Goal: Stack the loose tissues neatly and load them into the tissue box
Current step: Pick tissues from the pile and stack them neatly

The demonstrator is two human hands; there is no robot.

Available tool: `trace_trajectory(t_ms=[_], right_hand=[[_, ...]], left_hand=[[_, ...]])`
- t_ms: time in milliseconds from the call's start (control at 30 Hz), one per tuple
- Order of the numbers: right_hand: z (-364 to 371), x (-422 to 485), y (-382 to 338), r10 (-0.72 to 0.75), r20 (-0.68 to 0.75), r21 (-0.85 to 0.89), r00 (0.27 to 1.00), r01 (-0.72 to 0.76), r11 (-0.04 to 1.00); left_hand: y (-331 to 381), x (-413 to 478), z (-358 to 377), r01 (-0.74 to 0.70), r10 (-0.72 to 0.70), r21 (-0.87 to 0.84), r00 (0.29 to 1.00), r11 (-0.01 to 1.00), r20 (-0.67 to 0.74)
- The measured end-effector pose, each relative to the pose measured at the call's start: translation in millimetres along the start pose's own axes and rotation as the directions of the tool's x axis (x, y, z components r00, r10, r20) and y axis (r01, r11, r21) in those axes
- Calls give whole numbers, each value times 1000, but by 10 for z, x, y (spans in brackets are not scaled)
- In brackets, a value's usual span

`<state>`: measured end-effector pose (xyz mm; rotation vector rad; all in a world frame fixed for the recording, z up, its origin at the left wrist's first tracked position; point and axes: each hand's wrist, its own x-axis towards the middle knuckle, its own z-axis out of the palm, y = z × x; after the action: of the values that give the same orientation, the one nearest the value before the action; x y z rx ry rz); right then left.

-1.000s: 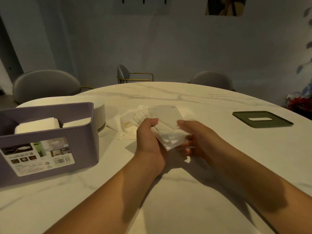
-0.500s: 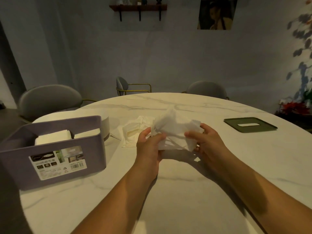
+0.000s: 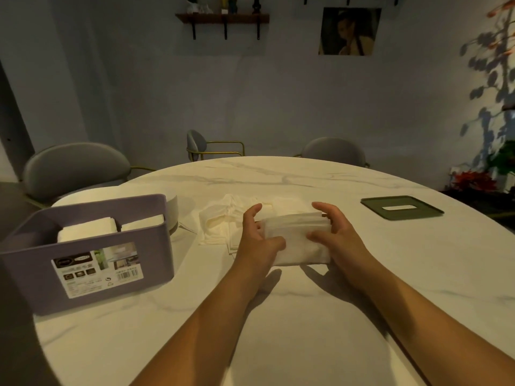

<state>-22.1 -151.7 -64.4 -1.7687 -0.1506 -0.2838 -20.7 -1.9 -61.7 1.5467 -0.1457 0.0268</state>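
Showing layered edges (white): tissue stack (image 3: 296, 238)

A round white marble table (image 3: 278, 174) with grey veins fills the foreground. It is lit warm and yellowish, while the rest of the room is dim. Three grey round-backed chairs stand past its far edge: one at the table's left (image 3: 73, 168), one turned sideways behind its middle (image 3: 196, 142), and one behind its right (image 3: 333, 150). The wall (image 3: 139, 93) behind the table is plain blue-grey. High above the table's middle hangs a dark wooden shelf (image 3: 223, 18) with small figures (image 3: 231, 1), and right of it a portrait picture (image 3: 349, 31). At the table's right, a leafy plant (image 3: 498, 79) rises over red flowers (image 3: 473, 181).
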Motion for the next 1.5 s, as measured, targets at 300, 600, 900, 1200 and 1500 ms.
trace_trajectory(t_ms=[300,600,900,1200,1500], right_hand=[[-74,58,37,-49,39,-69,998,52,996],[-190,71,53,-56,198,-158,979,89,983],[-234,112,74,29,240,-249,970,32,968],[-250,113,64,-53,184,-232,981,96,968],[-204,85,60,37,256,-432,966,80,898]], left_hand=[[-20,-17,17,-77,76,61,997,995,10],[-32,-18,1,-117,108,126,991,985,75],[-35,-15,5,-40,26,163,996,986,90],[-1,-15,-6,-59,59,118,998,991,6],[-12,-39,15,-63,50,253,997,965,60]])
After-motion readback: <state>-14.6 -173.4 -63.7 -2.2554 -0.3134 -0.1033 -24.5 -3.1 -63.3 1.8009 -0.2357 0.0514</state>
